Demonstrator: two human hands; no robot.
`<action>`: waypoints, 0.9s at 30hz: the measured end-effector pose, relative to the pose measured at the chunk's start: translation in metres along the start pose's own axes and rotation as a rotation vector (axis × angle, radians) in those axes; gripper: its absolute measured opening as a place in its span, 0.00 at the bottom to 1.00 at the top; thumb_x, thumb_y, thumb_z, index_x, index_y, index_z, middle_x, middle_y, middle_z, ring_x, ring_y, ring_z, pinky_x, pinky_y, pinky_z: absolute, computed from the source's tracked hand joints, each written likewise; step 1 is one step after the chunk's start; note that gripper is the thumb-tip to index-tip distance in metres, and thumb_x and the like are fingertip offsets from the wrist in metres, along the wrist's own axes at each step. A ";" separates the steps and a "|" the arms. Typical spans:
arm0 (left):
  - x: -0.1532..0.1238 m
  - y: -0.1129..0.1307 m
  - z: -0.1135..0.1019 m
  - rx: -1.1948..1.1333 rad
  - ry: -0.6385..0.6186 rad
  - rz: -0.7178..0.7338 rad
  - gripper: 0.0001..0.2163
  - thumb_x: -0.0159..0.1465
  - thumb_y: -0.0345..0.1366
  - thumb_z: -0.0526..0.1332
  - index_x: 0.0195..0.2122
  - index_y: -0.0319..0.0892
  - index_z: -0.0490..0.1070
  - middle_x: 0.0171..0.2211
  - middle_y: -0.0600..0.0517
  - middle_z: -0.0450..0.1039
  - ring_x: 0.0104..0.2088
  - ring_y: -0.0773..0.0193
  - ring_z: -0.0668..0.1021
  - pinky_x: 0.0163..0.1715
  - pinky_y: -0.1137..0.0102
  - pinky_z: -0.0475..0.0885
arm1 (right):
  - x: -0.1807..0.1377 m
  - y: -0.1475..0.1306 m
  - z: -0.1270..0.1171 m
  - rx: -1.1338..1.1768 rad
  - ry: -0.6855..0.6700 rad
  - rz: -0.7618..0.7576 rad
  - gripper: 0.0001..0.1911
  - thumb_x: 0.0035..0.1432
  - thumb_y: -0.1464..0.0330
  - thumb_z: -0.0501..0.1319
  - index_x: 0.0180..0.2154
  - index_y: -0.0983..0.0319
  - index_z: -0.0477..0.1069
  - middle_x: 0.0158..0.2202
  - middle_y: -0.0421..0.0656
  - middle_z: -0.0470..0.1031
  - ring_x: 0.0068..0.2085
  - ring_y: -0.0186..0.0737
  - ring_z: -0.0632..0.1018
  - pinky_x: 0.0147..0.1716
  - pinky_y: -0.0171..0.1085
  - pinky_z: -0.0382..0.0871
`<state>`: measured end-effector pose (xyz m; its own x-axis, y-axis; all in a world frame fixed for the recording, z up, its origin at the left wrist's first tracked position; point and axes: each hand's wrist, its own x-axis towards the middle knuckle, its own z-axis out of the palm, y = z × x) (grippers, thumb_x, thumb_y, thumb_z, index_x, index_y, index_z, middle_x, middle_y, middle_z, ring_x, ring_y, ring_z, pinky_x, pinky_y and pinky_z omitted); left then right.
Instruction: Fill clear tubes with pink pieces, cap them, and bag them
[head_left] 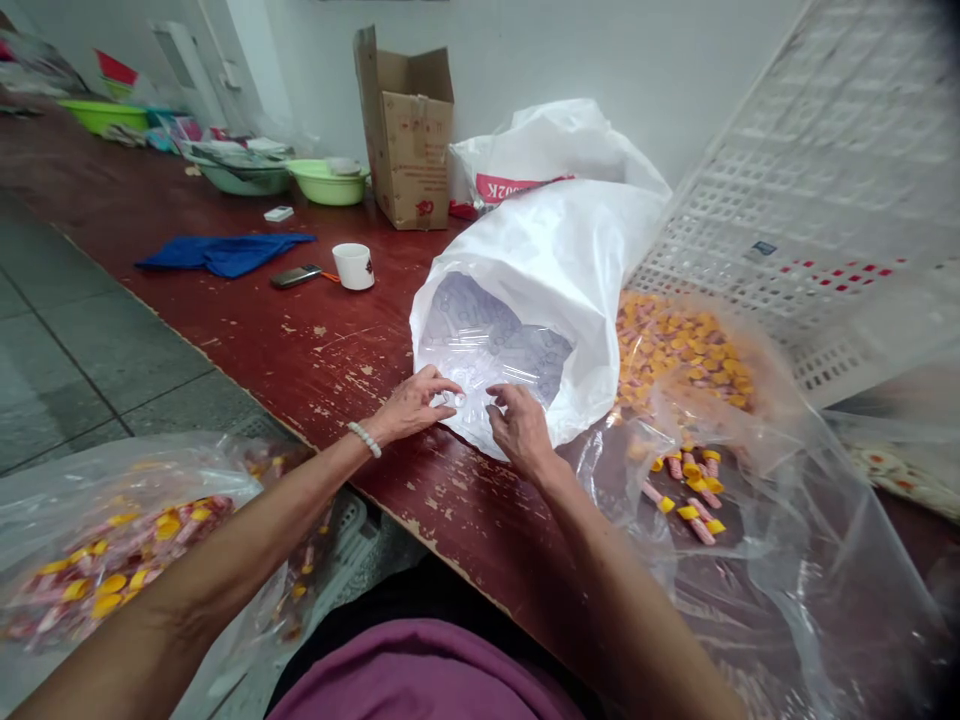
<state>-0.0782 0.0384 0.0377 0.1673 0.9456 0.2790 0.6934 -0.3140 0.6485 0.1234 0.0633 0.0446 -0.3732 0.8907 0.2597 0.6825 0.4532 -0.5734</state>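
Purple fabric (420,670) of the person's own clothing fills the bottom edge, and both bare forearms reach from it over the near edge of the scuffed dark red wooden counter (300,340). The left hand (416,405), with a white bead bracelet (364,439) at its wrist, has its grip closed. Thumb and forefinger pinch a small clear plastic bag (455,399) right at the mouth of a large white plastic sack (555,260). The right hand (517,425) rests fingertips-down on the same film just beside it; I cannot tell from this angle whether its grip is pinching or only pressing.

The sack lies on its side near the counter's front edge with its mouth turned toward the person. That seems to keep its contents, a heap of clear plastic bags (487,345), within easy reach. To the right, touching the sack, a wide clear plastic sheet (787,520) holds a pile of orange-and-pink wrapped sweets (679,345), with a few loose ones nearer the front edge. A white plastic lattice crate (825,200) leans behind them. Below the counter's edge at the left sits another clear bag of sweets (112,560). Toward the far edge stand a brown cardboard box (409,130) and a white cup (354,266).
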 end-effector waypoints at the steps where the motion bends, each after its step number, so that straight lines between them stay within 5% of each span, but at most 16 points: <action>1: -0.003 0.004 0.000 -0.145 0.029 -0.029 0.12 0.56 0.36 0.63 0.42 0.43 0.75 0.37 0.50 0.69 0.34 0.64 0.72 0.34 0.71 0.66 | -0.001 -0.007 0.002 0.173 -0.009 0.083 0.13 0.58 0.67 0.56 0.45 0.62 0.68 0.37 0.45 0.73 0.33 0.36 0.73 0.34 0.35 0.66; 6: -0.020 0.031 0.003 -0.566 0.068 -0.129 0.15 0.55 0.37 0.65 0.44 0.41 0.75 0.32 0.51 0.73 0.31 0.66 0.73 0.31 0.73 0.67 | -0.013 -0.032 0.014 1.143 -0.295 0.556 0.23 0.55 0.48 0.55 0.40 0.60 0.65 0.32 0.39 0.73 0.18 0.26 0.65 0.17 0.30 0.59; 11: -0.039 0.046 0.007 -0.681 -0.001 -0.184 0.19 0.55 0.33 0.64 0.49 0.41 0.73 0.32 0.51 0.74 0.27 0.69 0.72 0.25 0.77 0.66 | -0.027 -0.034 0.017 1.446 -0.312 0.447 0.20 0.48 0.57 0.67 0.39 0.61 0.68 0.31 0.36 0.73 0.19 0.22 0.65 0.19 0.26 0.60; 16: -0.051 0.048 0.022 -0.984 0.085 -0.363 0.27 0.56 0.33 0.64 0.58 0.46 0.63 0.34 0.53 0.73 0.19 0.77 0.67 0.16 0.80 0.60 | -0.041 -0.037 0.015 1.319 -0.146 0.387 0.27 0.46 0.63 0.68 0.48 0.58 0.64 0.42 0.40 0.73 0.33 0.31 0.75 0.29 0.30 0.68; 19: -0.057 0.047 0.036 -1.315 0.054 -0.437 0.21 0.57 0.34 0.64 0.53 0.40 0.68 0.39 0.48 0.74 0.29 0.71 0.75 0.29 0.78 0.70 | -0.051 -0.039 0.018 1.120 -0.193 0.273 0.24 0.54 0.60 0.62 0.51 0.58 0.61 0.45 0.43 0.72 0.42 0.36 0.76 0.43 0.37 0.70; 22: -0.065 0.047 0.049 -1.629 0.071 -0.476 0.19 0.57 0.32 0.64 0.50 0.41 0.71 0.43 0.47 0.74 0.41 0.65 0.77 0.44 0.73 0.71 | -0.061 -0.043 0.022 0.805 -0.213 0.121 0.29 0.58 0.59 0.57 0.58 0.59 0.53 0.56 0.48 0.64 0.57 0.40 0.67 0.57 0.43 0.60; 24: -0.072 0.047 0.053 -1.734 0.082 -0.490 0.19 0.57 0.30 0.64 0.51 0.43 0.70 0.45 0.48 0.74 0.44 0.64 0.77 0.45 0.73 0.72 | -0.066 -0.047 0.025 0.607 -0.205 0.039 0.32 0.60 0.58 0.55 0.61 0.61 0.48 0.61 0.50 0.56 0.62 0.42 0.60 0.61 0.45 0.54; 27: -0.078 0.046 0.051 -1.763 0.064 -0.500 0.22 0.59 0.30 0.62 0.55 0.48 0.66 0.46 0.50 0.74 0.42 0.64 0.78 0.41 0.72 0.74 | -0.070 -0.052 0.030 0.359 -0.167 -0.044 0.31 0.62 0.57 0.52 0.61 0.64 0.49 0.59 0.53 0.59 0.60 0.45 0.61 0.59 0.48 0.57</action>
<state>-0.0235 -0.0457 0.0099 0.1478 0.9767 -0.1553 -0.8014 0.2103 0.5599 0.0954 -0.0237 0.0325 -0.5141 0.8392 0.1773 0.4112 0.4226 -0.8076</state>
